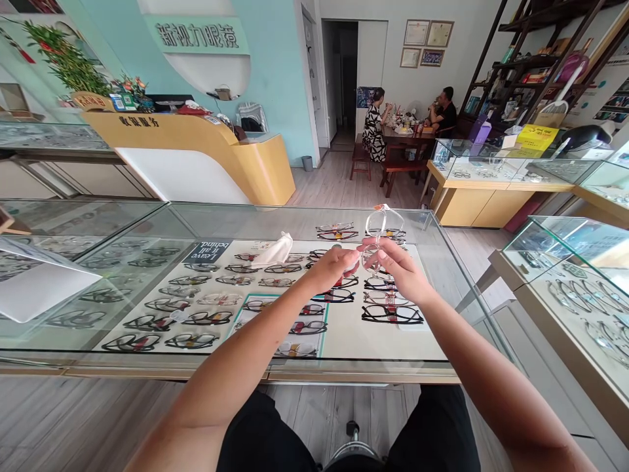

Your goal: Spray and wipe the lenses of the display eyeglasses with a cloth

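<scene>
A pair of clear-framed eyeglasses (377, 224) is held up over the glass counter, with an orange-red tag near its top. My right hand (399, 265) grips it with thumb and fingers at the lower part. On the other side, my left hand (335, 267) is closed at the edge of the same eyeglasses; its fingertips are partly hidden, and a pale patch there is too small to name. Under both hands, dark-framed eyeglasses (392, 314) lie in rows inside the display case. A crumpled white cloth (276, 252) rests on the counter, left of my hands.
The glass display counter (206, 359) spans the front. A white panel (42, 282) stands at the left, and another glass case (570, 262) is at the right. Behind are a yellow reception desk (265, 170) and two people seated at a table (393, 133).
</scene>
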A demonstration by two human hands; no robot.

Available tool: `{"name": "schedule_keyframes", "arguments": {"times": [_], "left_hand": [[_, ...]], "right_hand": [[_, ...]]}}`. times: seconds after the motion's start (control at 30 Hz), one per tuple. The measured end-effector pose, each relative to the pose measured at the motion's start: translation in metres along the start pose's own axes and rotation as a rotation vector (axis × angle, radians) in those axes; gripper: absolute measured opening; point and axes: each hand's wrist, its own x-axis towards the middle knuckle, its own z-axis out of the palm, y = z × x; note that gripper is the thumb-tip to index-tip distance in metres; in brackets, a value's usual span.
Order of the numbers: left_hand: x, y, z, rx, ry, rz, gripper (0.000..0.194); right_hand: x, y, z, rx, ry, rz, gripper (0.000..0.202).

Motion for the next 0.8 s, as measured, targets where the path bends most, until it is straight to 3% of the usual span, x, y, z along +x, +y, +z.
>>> {"name": "schedule_keyframes", "arguments": {"times": [0.13, 0.23, 0.37, 0.47, 0.53, 0.63, 0.8], "left_hand": [[-0.001, 0.005, -0.01, -0.053, 0.102, 0.021, 0.084], [0.004, -0.001, -0.033, -0.087, 0.263, 0.066, 0.082], [0.017, -0.029, -0.081, -0.047, 0.674, 0.07, 0.054], [0.021, -0.058, -0.121, 0.108, 1.031, -0.102, 0.015], [0.016, -0.076, -0.144, 0.224, 1.201, -0.274, 0.018], [0.003, -0.097, -0.166, 0.229, 1.296, -0.396, 0.027], [-0.008, -0.115, -0.177, 0.22, 1.334, -0.445, 0.028]], "right_hand": [[0.0, -0.003, -0.003, -0.017, 0.001, 0.024, 0.054], [0.0, -0.006, -0.005, -0.012, 0.024, 0.011, 0.051], [0.001, -0.007, -0.007, 0.011, 0.051, 0.019, 0.052], [0.002, -0.004, -0.008, 0.027, 0.068, 0.032, 0.05], [0.002, -0.001, -0.009, 0.033, 0.074, 0.035, 0.049], [0.001, 0.003, -0.012, 0.028, 0.077, 0.046, 0.048], [0.001, 0.006, -0.013, 0.021, 0.082, 0.035, 0.046]]}}
